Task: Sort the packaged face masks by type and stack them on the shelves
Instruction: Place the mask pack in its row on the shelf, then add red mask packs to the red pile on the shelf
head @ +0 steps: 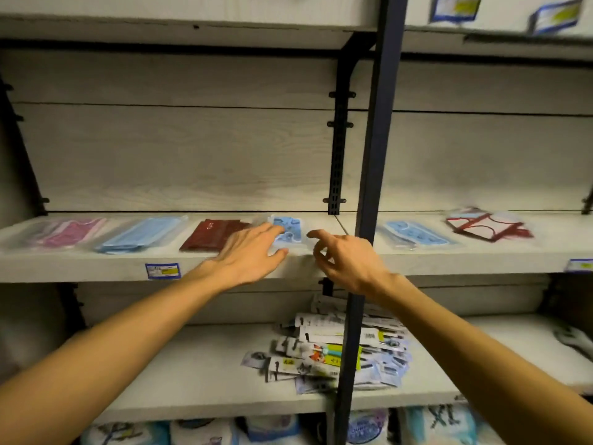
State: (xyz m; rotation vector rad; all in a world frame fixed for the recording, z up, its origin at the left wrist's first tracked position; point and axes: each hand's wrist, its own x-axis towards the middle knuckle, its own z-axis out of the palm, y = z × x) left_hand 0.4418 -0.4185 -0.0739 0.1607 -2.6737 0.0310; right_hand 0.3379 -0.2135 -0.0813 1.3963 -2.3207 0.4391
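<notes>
Head view: we find five mask types laid out along the upper shelf (96, 268), while an unsorted heap of packets (337, 351) remains on the lower shelf (192, 380); we judge the task partly done. The left hand (253, 255) rests flat, fingers extended, on the patterned blue pack (290, 234), a clear sleeve near the shelf's front edge. The right hand (346, 258) hovers beside it, loosely curled, holding nothing.

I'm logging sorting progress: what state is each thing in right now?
Pink masks: flat on upper shelf.
Light blue masks: flat.
Dark red packs: flat.
Patterned blue pack: under left hand.
Right hand: holding nothing.
Mixed pile: unsorted, lower shelf.
</notes>
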